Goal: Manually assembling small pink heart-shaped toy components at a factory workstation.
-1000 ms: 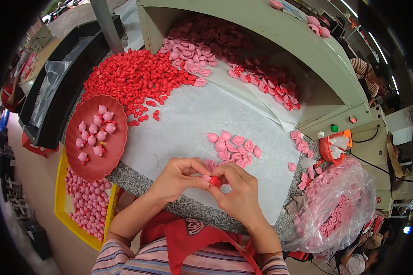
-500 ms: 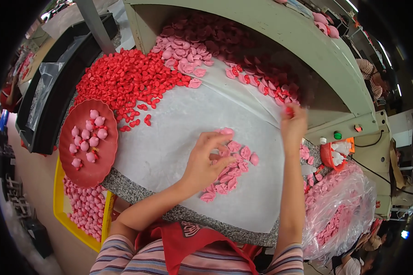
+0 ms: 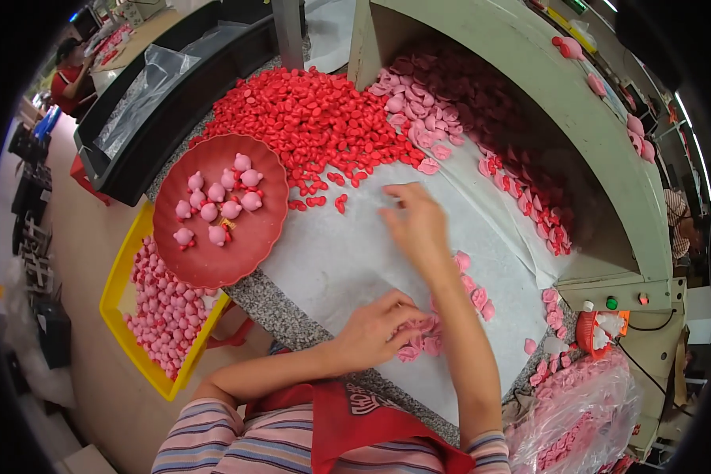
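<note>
Through the head camera I saw a loose red piece [image 3: 340,203] on the white sheet [image 3: 324,261], toward the back left of the counter [image 3: 288,312], just in front of the red heap [image 3: 308,118]. It lay to the left of the right hand [image 3: 420,225], apart from its fingers, its long axis running roughly front to back. That hand was the nearer of the 2: thumb and index finger stood spread, and I made out nothing between them. The left hand [image 3: 375,328] lay low over pink pieces [image 3: 479,299] by the counter's front edge, fingers curled; I could not tell whether they pinched a piece or only rested against it.

The red piece looked glossy, with 2 rounded lobes joined at a narrow waist. The pink pieces were matte, thin and folded like petals, probably soft. The sheet looked smooth, the counter speckled like granite.

Farther out, a red dish [image 3: 237,265] with a scalloped rim overhung the counter's front left corner, bearing round pink figures [image 3: 208,212]. Below it I saw a yellow tray [image 3: 112,312] of more such figures. At the counter's right end lay a clear, crinkled plastic bag [image 3: 608,403] of pink parts.
</note>
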{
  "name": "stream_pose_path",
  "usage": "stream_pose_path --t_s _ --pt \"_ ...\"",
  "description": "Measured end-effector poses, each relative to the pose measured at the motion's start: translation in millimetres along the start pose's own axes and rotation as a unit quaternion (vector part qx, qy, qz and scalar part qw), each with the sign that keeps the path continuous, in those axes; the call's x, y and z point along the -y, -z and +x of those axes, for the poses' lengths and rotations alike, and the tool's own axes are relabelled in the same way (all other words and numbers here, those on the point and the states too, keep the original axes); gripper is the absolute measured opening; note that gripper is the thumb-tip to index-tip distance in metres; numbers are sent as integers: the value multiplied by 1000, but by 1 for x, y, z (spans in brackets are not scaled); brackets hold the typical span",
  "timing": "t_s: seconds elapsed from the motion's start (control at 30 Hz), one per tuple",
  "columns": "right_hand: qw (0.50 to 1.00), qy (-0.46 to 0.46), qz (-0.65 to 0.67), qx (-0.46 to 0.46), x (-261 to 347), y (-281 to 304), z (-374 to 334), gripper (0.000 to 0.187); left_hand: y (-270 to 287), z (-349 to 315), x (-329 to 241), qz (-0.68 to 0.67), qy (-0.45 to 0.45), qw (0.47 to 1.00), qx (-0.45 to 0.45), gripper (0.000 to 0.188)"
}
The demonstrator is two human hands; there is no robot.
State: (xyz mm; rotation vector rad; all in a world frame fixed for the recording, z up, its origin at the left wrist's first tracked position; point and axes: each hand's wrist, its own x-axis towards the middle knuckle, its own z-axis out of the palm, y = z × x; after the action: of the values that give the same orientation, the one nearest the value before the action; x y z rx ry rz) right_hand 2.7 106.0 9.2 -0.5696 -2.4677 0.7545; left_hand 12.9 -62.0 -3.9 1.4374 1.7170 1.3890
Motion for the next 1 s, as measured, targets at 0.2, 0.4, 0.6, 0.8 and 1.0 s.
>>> stream_pose_path --t_s 0.2,0.4,0.6,0.8,1.0 --pt "993 -53 -35 100 14 -50 22 27 28 -25 0 35 2 999 -14 21" --pt "858 -305 411 34 -4 51 -24 21 38 11 15 38 -8 999 -33 21" --pt "765 -321 554 -73 -31 103 -124 21 0 93 26 200 -208 957 -31 23" --pt "639 -316 701 -28 -19 90 -151 34 2 101 39 227 -90 968 48 22" --pt "665 -329 670 -36 -4 87 -152 33 32 63 15 -512 272 814 41 30"
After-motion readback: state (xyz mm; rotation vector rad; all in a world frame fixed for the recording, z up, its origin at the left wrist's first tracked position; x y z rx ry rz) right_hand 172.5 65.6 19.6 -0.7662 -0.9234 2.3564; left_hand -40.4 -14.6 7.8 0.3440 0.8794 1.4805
